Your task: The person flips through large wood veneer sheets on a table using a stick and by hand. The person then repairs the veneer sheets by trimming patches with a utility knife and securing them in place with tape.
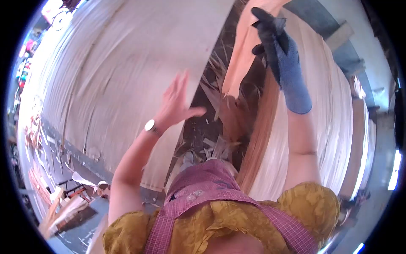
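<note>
My left hand [176, 103], bare and with a watch on its wrist, is held over the large pale wood sheet [127, 51] on the left, thumb and fingers spread and slightly blurred. My right hand [272, 40] wears a blue and black glove. Its fingers are bent around a small dark piece [280, 24] that I cannot make out. Close beside the glove, an orange-brown veneer strip [243, 51] hangs over the gap between the stacks. Under my right forearm lies a stack of pale veneer sheets [321, 110].
Wood scraps [215, 67] litter the dark gap between the two stacks. Further offcuts [63, 216] lie at the lower left. A reddish-brown board edge [258, 139] borders the right stack. Grey structures with wooden blocks [339, 36] stand at the upper right.
</note>
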Demonstrator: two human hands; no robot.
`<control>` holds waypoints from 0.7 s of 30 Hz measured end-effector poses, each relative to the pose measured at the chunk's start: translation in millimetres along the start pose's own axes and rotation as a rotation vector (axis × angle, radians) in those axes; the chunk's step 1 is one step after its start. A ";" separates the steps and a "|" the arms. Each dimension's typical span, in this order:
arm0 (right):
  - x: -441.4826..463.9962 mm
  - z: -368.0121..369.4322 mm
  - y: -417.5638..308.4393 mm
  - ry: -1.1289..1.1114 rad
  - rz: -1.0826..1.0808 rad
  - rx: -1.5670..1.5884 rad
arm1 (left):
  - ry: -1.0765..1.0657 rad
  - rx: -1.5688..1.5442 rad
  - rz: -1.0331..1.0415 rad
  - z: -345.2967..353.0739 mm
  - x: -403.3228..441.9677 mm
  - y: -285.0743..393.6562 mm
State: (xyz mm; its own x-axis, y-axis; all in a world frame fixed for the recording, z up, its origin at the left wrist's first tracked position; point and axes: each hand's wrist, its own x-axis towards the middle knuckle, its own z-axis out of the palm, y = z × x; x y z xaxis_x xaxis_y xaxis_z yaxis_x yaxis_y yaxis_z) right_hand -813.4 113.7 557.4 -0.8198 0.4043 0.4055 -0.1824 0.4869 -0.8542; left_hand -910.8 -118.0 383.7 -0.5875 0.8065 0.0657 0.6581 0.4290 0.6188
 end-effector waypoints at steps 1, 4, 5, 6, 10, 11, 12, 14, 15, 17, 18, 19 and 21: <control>10.2 5.7 -15.2 -0.070 -0.012 0.057 | 0.183 -0.089 0.104 -4.3 37.5 15.7; 36.9 15.0 -35.7 -0.287 -0.127 0.063 | 0.606 -0.485 0.283 -23.1 123.2 59.4; 43.3 12.1 -38.2 -0.296 -0.165 0.145 | 0.582 -0.621 0.169 -37.8 145.4 54.1; 49.4 8.7 -37.8 -0.302 -0.199 0.227 | 0.556 -0.758 0.057 -51.2 167.0 47.9; 90.0 -18.5 50.3 -0.146 -0.269 0.180 | 0.691 -0.889 -0.167 -142.4 172.6 75.1; 100.6 -10.0 94.3 -0.147 -0.235 0.206 | 0.781 -0.918 -0.157 -165.8 172.4 72.8; 110.3 0.3 131.6 -0.147 -0.199 0.234 | 0.869 -0.941 -0.146 -189.6 174.1 69.1; 119.3 17.1 177.1 -0.274 -0.022 0.179 | 0.925 -1.034 -0.033 -241.1 171.6 77.7; 129.7 28.4 192.5 -0.345 -0.043 0.163 | 0.951 -1.069 0.041 -263.2 167.3 88.2; 157.2 45.1 174.0 -0.327 -0.203 0.056 | 1.027 -1.065 0.243 -290.5 137.7 113.6; 174.7 55.4 173.0 -0.340 -0.138 0.064 | 1.082 -1.118 0.246 -304.0 129.4 100.1; 193.0 59.1 145.1 -0.342 -0.226 0.074 | 1.138 -1.171 0.250 -319.4 120.7 80.0; 237.1 74.1 109.4 -0.397 -0.300 0.100 | 1.242 -1.237 0.328 -330.4 93.0 40.7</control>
State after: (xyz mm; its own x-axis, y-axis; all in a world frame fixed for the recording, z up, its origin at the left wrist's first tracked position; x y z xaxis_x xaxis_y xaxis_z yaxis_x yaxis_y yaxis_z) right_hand -1067.9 205.5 535.9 -0.8630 -0.0774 0.4993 -0.4768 0.4520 -0.7539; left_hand -1094.2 -160.0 673.7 -0.8783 -0.2137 0.4277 0.4509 -0.6680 0.5920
